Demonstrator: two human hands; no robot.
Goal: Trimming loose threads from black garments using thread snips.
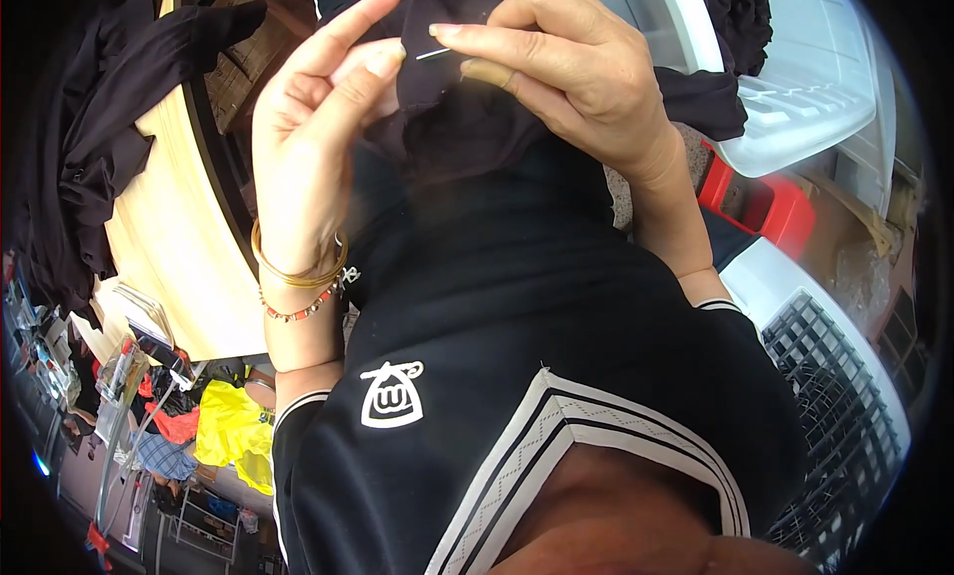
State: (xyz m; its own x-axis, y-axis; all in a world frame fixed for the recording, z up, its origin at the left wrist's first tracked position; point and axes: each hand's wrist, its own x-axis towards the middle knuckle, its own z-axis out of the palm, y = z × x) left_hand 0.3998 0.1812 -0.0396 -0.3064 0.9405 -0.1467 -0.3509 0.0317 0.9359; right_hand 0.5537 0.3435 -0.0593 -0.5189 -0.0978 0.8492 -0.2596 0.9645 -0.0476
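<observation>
In front of my lap, a dark brown-black cloth [447, 143] hangs between my two hands near the upper edge. My left hand [323, 113], with bangles at its wrist, pinches the cloth's edge at the thumb, its index finger reaching up along it. A thin, pale, shiny needle [431, 53] lies across the cloth. My right hand [586, 73] pinches the needle between fingertips, and one of its fingers wears a tan band or wrap. Where the needle's tip enters the cloth, if it does, is too small to tell.
A pale wooden table [179, 227] stands on the left, with dark garments [94, 148] heaped over it. White plastic seats or baskets [805, 108] stand at the upper right, dark cloth draped there. Nearby are a red plastic stool [780, 217] and, lower left, a yellow bag [234, 431].
</observation>
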